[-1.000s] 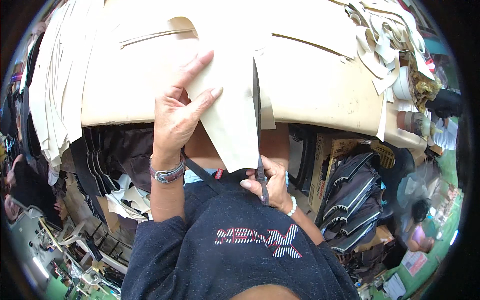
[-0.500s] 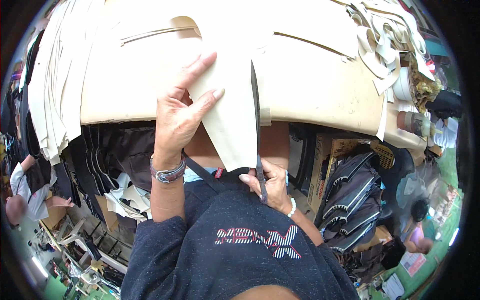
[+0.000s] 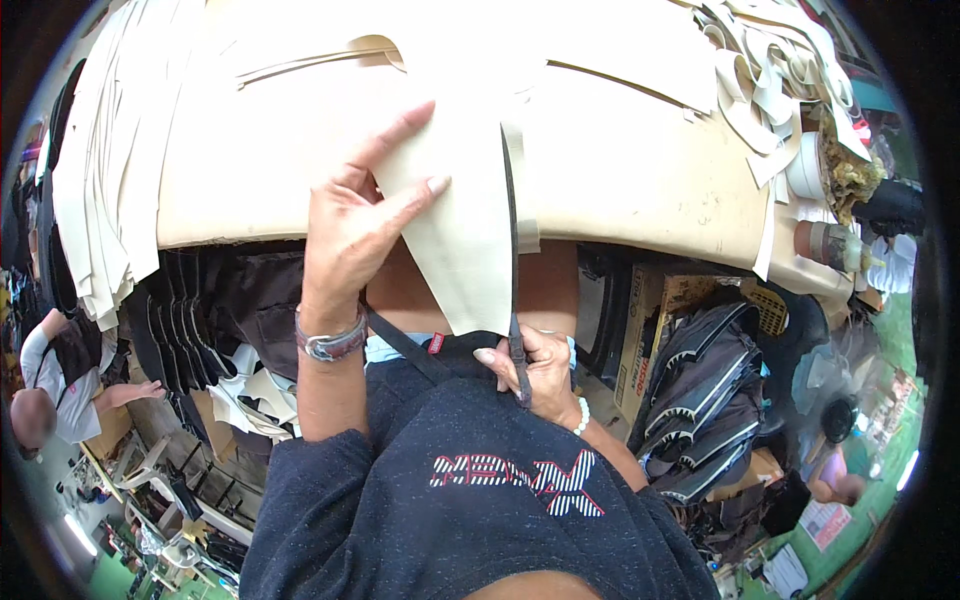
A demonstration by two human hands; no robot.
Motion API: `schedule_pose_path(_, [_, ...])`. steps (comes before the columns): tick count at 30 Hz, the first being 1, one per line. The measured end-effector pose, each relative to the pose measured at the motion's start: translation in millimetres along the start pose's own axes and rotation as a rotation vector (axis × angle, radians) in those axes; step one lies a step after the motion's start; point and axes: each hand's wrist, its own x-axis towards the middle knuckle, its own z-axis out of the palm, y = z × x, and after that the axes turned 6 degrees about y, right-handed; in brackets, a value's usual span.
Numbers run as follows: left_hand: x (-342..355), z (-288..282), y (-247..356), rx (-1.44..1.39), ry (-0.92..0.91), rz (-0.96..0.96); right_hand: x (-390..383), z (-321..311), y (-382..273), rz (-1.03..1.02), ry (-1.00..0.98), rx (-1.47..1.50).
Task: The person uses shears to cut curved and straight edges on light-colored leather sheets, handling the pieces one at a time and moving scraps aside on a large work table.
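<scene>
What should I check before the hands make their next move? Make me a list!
1. Left hand on the cream piece: ok, thumb and forefinger spread on it.
2. Right hand at the dark strip: ok, fingers curled by it.
3. Strip along the piece's right edge: ok.
4. Strip fastened to the piece: cannot tell.
5. Whole piece over the table: not ok, narrow end reaches past the front edge.

The left forearm (image 3: 333, 400) rises nearly upright in view, and the left hand (image 3: 365, 205) is spread, index finger (image 3: 400, 135) and thumb (image 3: 412, 202) apart, both pointing up and right. Lower down, the right forearm (image 3: 614, 456) slants inward, the right hand (image 3: 545, 372) pinching with bent fingers (image 3: 547, 350).
</scene>
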Motion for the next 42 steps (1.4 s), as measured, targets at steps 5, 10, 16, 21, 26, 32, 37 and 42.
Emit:
schedule_pose_path(5, [31.1,-6.1,3.4,-0.084,-0.09,-0.127,-5.7,-3.7,5.3,0.042,-0.026,-0.009])
schedule_pose_path(10, [23.3,-0.9,2.6,-0.132,-0.138,-0.19,-5.6,-9.4,3.9,-0.074,-0.081,-0.1])
schedule_pose_path(16, [3.2,7.9,2.1,-0.044,-0.103,-0.145,-1.5,-5.2,5.1,-0.078,-0.059,-0.028])
schedule_pose_path(21, [-4.8,7.6,2.3,0.017,-0.114,-0.117,3.9,-5.6,-1.5,-0.103,-0.074,-0.054])
schedule_pose_path(26, [-7.6,7.6,4.2,0.015,-0.133,-0.122,3.4,-4.2,-3.3,-0.067,-0.069,-0.045])
schedule_pose_path(32, [-8.3,5.4,2.3,0.032,-0.148,-0.121,3.2,-3.2,-8.4,-0.058,-0.056,-0.093])
schedule_pose_path(37, [-10.0,4.5,2.9,0.031,-0.157,-0.129,1.9,-3.1,-8.4,-0.063,-0.051,-0.114])
schedule_pose_path(42, [-11.5,3.9,5.0,0.037,-0.167,-0.134,-0.4,-2.7,-2.7,-0.062,-0.049,-0.069])
